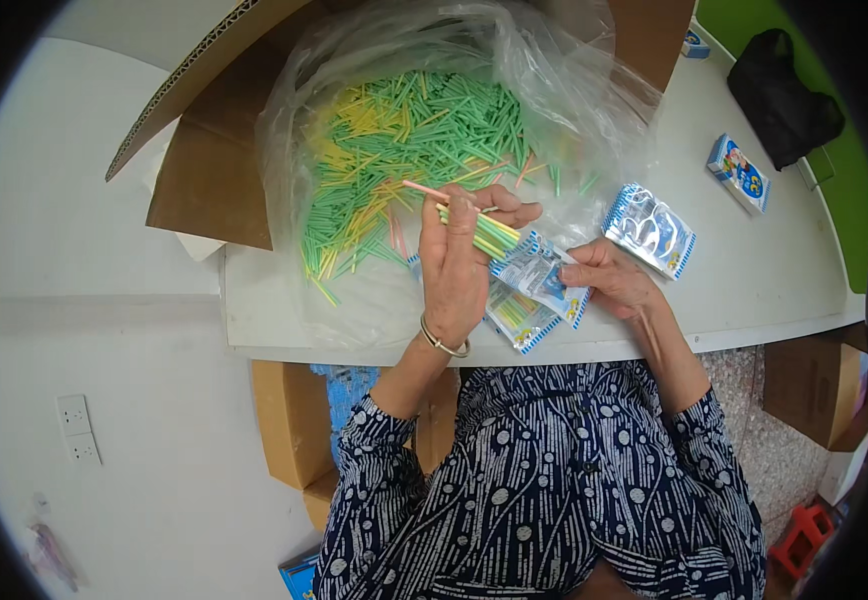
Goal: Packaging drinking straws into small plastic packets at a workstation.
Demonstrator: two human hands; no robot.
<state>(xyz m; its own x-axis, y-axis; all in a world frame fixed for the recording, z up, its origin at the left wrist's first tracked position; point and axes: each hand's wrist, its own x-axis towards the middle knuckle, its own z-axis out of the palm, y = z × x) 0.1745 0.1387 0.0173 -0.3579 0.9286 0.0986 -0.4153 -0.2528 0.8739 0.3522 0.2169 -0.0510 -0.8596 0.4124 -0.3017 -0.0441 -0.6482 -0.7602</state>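
My left hand (451,268), a bangle at its wrist, is closed round a small bunch of thin green and yellow sticks (497,234). One pink stick (424,189) pokes out beyond the fingers to the left. Between thumb and fingers, my right hand (612,281) grips a small clear packet (538,266) with blue-and-white striped edges. The ends of the bunch meet the packet's near side; whether any are inside, I cannot tell. Beneath it on the table lies another packet (520,313) with coloured sticks showing through.
A big heap of green, yellow and some pink sticks (434,130) spreads from a clear plastic bag (564,75) in a tipped cardboard box (216,180). Right of my hands lies a stack of packets (650,231). Farther right are a small blue-and-white box (740,174) and a black bag (784,98).
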